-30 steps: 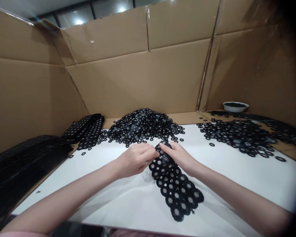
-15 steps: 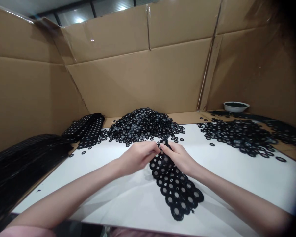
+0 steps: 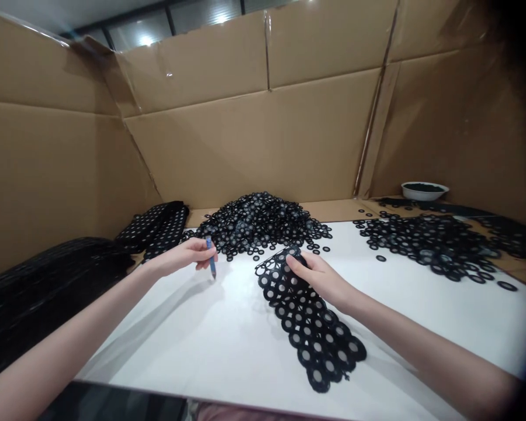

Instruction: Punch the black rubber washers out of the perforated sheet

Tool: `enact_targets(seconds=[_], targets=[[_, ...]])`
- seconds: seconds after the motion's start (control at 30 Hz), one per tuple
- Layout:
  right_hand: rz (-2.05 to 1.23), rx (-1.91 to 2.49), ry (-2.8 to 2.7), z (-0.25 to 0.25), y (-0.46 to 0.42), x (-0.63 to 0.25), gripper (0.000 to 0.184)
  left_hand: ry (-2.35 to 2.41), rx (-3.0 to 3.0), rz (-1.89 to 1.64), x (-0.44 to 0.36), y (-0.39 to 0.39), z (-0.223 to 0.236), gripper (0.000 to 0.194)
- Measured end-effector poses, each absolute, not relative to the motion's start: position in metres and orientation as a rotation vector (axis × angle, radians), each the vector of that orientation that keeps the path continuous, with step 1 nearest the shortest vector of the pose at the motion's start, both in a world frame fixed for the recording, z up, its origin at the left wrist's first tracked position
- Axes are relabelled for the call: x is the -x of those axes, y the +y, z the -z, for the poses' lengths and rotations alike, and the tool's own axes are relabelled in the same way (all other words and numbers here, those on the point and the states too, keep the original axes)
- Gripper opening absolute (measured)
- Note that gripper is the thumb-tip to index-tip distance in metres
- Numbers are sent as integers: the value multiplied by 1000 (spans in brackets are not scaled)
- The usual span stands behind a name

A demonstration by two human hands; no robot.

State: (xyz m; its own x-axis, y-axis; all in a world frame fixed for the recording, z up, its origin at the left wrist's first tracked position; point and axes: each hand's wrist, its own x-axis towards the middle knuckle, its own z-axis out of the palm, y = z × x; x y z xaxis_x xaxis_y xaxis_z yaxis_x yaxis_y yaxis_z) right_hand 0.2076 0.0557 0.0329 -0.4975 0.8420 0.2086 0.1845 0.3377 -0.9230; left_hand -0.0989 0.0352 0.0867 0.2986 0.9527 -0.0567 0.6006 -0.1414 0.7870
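My left hand (image 3: pixel 194 254) is closed around a short blue pen-like tool (image 3: pixel 209 252), whose dark tip points down over the white board. It is held apart from the black strip. My right hand (image 3: pixel 318 276) pinches the far end of a black openwork strip of joined rings (image 3: pixel 307 327), thumb on top. The strip hangs and slants toward the near edge of the board, its upper left corner showing loose thin loops or threads. Part of the strip behind my right fingers is hidden.
A heap of loose black rings (image 3: pixel 263 219) lies at the back middle, with another pile of rings (image 3: pixel 425 240) to the right. Folded black ring fabric (image 3: pixel 151 225) and a dark bundle (image 3: pixel 48 280) are at left. A white bowl (image 3: pixel 424 195) stands before cardboard walls (image 3: pixel 254 140).
My left hand has drawn away from the strip to the left, and the blue tool now shows in it. My right hand keeps its hold on the strip, whose far corner has spread out.
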Motion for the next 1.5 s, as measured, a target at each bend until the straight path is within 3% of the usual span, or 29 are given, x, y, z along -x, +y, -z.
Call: enact_targets(seconds=[0.17, 0.37, 0.6, 0.8, 1.1, 1.4, 1.5], targets=[[-1214, 857, -1924, -34, 53, -208, 37, 1502, -1736, -330, 122, 30, -73, 36], [-1244, 817, -1937, -34, 51, -208, 32, 1660, -1809, -244, 128, 27, -69, 44], [-1228, 837, -1897, -32, 54, -208, 33, 1761, -2270, -631, 73, 18, -87, 28], [-1192, 762, -1936, -32, 54, -209, 25, 1198, -2652, -826, -7, 7, -88, 31], [-1071, 797, -1926, -31, 52, -207, 28, 1116, -2543, -924, -23, 26, -73, 17], [-1033, 768, -1889, -26, 57, -205, 35, 1162, -2399, -1097, -35, 25, -62, 20], [-1036, 754, -1877, -25, 57, -205, 29, 1188, -2357, -1144, -38, 28, -57, 23]])
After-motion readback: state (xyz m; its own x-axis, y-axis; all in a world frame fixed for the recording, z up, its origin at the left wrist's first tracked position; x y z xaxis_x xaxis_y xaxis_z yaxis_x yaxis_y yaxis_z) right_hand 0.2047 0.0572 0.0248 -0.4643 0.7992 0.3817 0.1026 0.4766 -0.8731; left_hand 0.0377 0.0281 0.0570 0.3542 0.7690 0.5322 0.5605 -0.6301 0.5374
